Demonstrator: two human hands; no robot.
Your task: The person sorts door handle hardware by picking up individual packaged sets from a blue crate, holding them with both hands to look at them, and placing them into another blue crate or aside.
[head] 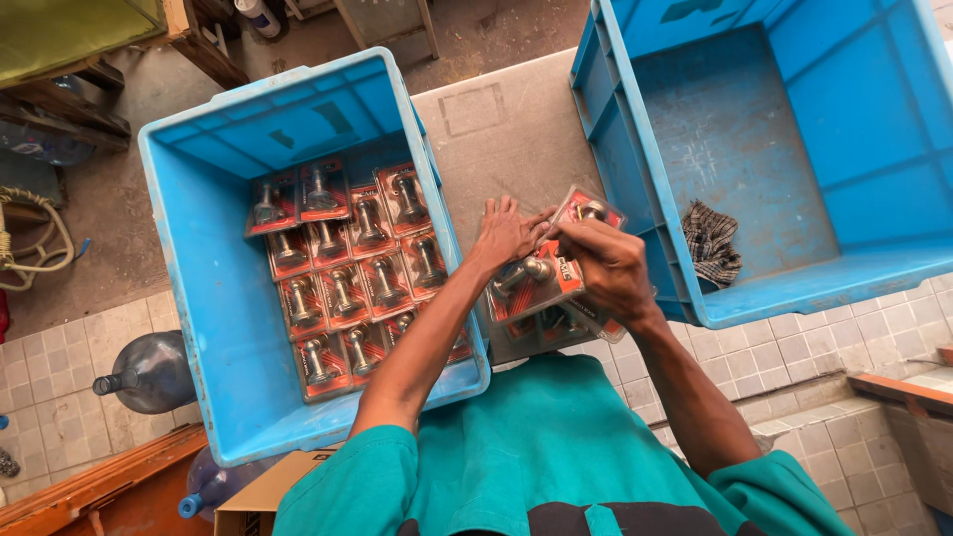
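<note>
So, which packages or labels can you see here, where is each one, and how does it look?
Blister packs in rows: lying flat in the left blue crate, red cards under clear plastic, each with a metal part.
Held blister packs: small stack between the left hand and right hand, over the grey table; same red and clear look.
Cardboard box: bottom edge, brown, plain.
No signs or screens.

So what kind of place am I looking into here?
Probably a small workshop or packing area. Two blue plastic crates flank a metal table, one filled with rows of blister-packed metal fittings. Both hands, left and right, hold more packs.
</note>
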